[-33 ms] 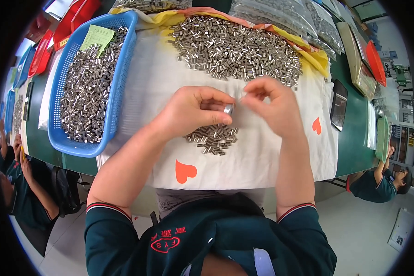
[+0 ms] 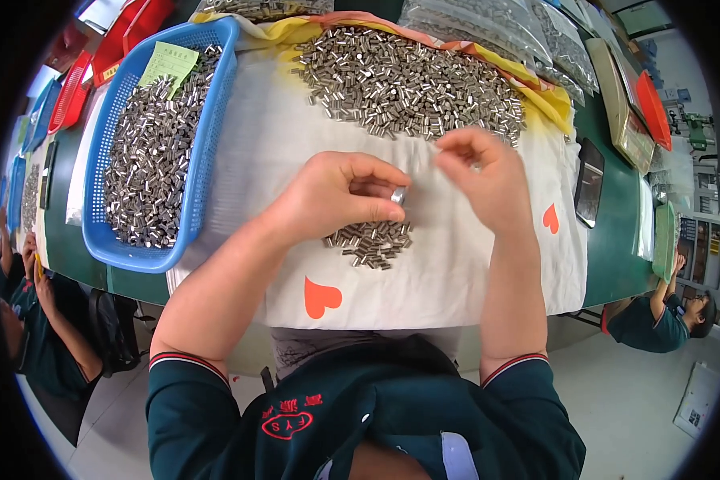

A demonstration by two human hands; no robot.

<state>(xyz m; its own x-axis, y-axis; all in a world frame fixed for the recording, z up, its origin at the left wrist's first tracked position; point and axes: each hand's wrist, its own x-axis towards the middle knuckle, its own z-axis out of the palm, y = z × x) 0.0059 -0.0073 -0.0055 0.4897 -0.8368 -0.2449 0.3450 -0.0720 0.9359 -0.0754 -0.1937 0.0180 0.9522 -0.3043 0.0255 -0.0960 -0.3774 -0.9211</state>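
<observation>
My left hand [image 2: 336,192] pinches a short, round, silvery metal piece [image 2: 398,194] between thumb and fingers, above the white cloth. My right hand [image 2: 488,176] is a little apart to the right, thumb and fingers drawn together; motion smears it, and what it holds is too small to name. Partly under my left hand lies a small pile of metal pins [image 2: 372,242]. Farther off, a large heap of like metal pins [image 2: 408,84] spreads across the cloth [image 2: 448,280], which has orange hearts on it.
At the left stands a blue basket [image 2: 230,80] of metal pins with a green-yellow paper slip [image 2: 170,64]. Clear bags [image 2: 488,36] of pins lie behind a yellow cloth edge [image 2: 556,100]. A phone [image 2: 590,182] is on the green table's right. Other people sit on both sides.
My right hand has moved slightly right, away from the round metal piece. My left hand stays almost still with the piece in its fingers.
</observation>
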